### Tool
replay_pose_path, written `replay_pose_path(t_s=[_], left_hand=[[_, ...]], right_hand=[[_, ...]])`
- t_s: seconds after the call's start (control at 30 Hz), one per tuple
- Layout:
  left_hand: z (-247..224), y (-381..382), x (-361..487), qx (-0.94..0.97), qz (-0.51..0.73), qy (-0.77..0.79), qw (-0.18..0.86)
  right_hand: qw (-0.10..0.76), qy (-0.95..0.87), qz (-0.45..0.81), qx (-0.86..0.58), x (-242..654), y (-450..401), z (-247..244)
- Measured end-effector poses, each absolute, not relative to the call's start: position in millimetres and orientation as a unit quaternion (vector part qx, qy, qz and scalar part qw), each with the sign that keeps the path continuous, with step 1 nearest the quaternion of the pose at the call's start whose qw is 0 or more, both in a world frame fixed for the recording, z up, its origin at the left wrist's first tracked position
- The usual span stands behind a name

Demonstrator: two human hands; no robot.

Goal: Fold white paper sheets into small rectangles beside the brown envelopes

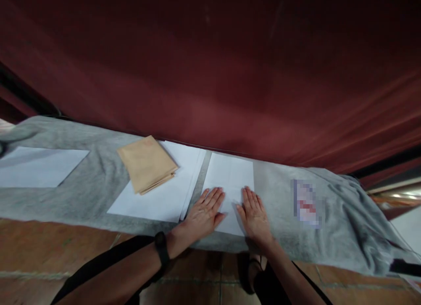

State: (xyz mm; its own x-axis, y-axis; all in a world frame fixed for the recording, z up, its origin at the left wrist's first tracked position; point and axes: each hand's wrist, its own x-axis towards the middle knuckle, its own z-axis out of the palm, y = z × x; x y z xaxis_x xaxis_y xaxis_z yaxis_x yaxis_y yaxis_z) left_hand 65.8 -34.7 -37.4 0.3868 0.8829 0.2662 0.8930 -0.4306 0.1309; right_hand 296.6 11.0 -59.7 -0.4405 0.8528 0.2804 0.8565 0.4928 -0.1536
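Note:
A white sheet of paper point(230, 171) lies on the grey cloth, with a faint crease across it level with my fingertips. My left hand point(204, 212) rests flat on its left side, fingers stretched out. On its right edge lies my right hand point(255, 213), palm down with the fingers straight. Neither hand grips anything. Just left of this sheet is a stack of white paper point(158, 204). Folded brown paper pieces point(148, 162), perhaps envelopes, sit in a pile on top of that stack.
The grey cloth point(276, 235) covers a long narrow surface. Another white sheet point(42, 167) lies at the far left. A blurred-out patterned item point(306, 204) is to the right. Behind hangs a dark red curtain point(210, 77). Brown floor tiles point(29, 248) show below the front edge.

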Motion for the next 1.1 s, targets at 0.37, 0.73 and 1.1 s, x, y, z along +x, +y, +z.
replay_pose_path(t_s=[0.37, 0.73, 1.1], left_hand=[[-29.6, -38.4, 68.9, -0.837, -0.127, -0.53, 0.048], [-29.7, -35.8, 74.8, -0.848, -0.1, -0.518, 0.059], [-46.3, -22.6, 56.6, -0.809, -0.143, -0.568, 0.037]], right_hand=[[0.228, -0.813, -0.02, -0.535, 298.1, 7.2, -68.6], [0.163, -0.881, -0.008, -0.445, 255.5, -8.2, -58.8], [0.185, -0.841, -0.067, -0.505, 282.2, 12.7, -69.6]])
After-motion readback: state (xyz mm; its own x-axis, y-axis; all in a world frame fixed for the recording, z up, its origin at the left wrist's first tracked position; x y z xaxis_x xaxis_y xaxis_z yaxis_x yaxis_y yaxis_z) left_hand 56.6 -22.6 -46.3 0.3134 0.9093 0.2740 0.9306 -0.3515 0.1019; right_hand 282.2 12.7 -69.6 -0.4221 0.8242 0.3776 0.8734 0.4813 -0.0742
